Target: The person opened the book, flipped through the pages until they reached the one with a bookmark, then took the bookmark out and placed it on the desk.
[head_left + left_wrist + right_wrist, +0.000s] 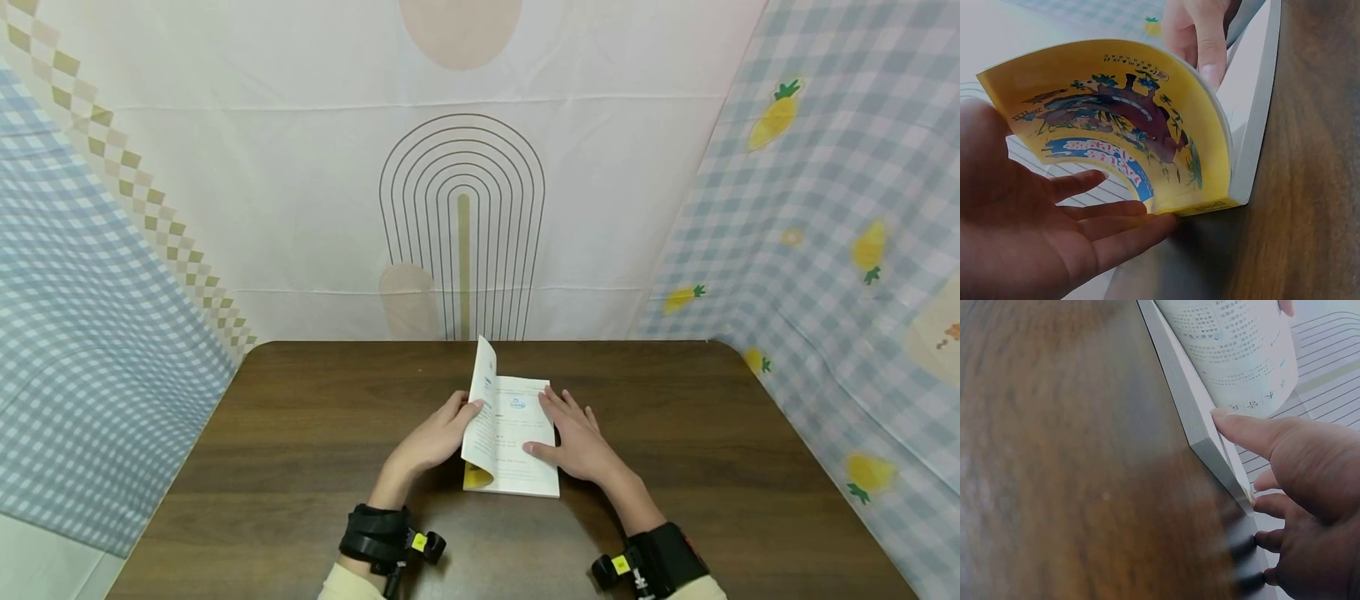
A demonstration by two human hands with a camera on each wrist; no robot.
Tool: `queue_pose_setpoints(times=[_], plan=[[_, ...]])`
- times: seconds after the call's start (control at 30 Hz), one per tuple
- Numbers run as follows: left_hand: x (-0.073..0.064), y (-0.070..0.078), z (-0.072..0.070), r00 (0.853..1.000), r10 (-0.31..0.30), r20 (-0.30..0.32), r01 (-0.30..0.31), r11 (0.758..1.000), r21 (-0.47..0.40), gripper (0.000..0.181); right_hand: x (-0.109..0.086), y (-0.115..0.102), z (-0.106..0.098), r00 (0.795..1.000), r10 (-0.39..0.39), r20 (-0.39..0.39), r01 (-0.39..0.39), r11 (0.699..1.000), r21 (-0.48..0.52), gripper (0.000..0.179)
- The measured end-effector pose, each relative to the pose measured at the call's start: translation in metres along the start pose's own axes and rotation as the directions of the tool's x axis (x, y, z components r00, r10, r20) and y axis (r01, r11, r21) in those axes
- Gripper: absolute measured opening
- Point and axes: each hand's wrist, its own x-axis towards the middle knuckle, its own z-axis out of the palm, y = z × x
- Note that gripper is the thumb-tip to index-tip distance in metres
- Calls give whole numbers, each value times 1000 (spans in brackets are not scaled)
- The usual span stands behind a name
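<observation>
A paperback book with a yellow illustrated cover lies open on the wooden table. Its front cover and some leaves stand up and bow at the left. My left hand holds this raised part, thumb over its edge and fingers behind the cover and near the spine. On the other side, my right hand rests at the book's right edge. Its thumb presses on the open page, which bears print and a small blue mark. The other fingers spread along the edge.
The brown table extends around the book. A white patterned cloth hangs behind it, with blue checked cloths on both sides. Each wrist wears a black strap with a small camera.
</observation>
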Motion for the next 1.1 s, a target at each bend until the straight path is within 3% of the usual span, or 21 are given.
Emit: queue_pose_setpoints(times=[0.7, 1.1], plan=[[1, 0, 1, 1000, 10, 12, -9, 1000, -6, 60, -2, 0, 0, 1000, -1, -15, 1, 1000, 17, 90], [2, -1, 1, 1000, -3, 3, 3, 1000, 14, 60, 0, -1, -4, 999, -49, -20, 51, 988, 143, 92]])
